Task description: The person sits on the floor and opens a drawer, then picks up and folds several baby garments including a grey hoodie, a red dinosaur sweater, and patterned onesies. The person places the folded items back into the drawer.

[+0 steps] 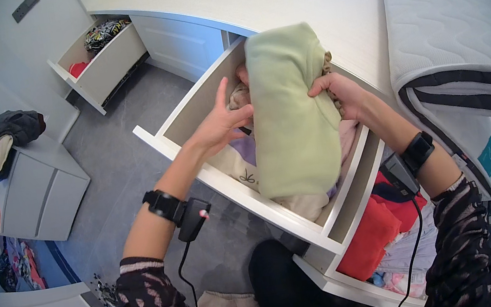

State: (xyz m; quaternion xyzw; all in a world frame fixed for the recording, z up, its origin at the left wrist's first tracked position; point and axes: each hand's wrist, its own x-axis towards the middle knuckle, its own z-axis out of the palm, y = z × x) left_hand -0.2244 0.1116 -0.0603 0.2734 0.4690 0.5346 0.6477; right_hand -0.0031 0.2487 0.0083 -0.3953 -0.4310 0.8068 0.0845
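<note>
presumably to steady its fold, my right grip point(344, 94) pinched the green garment point(294, 117) — my left grip point(218, 123) spread apart beside it.

You have one green cloth point(294, 113) between two hands, left hand point(221, 122) and right hand point(344, 93). You wear two wrist devices point(164, 208), one either side of it. You count at least three open drawers: one beneath it point(191, 116), one lower right point(328, 275), one upper left point(114, 71).
</note>
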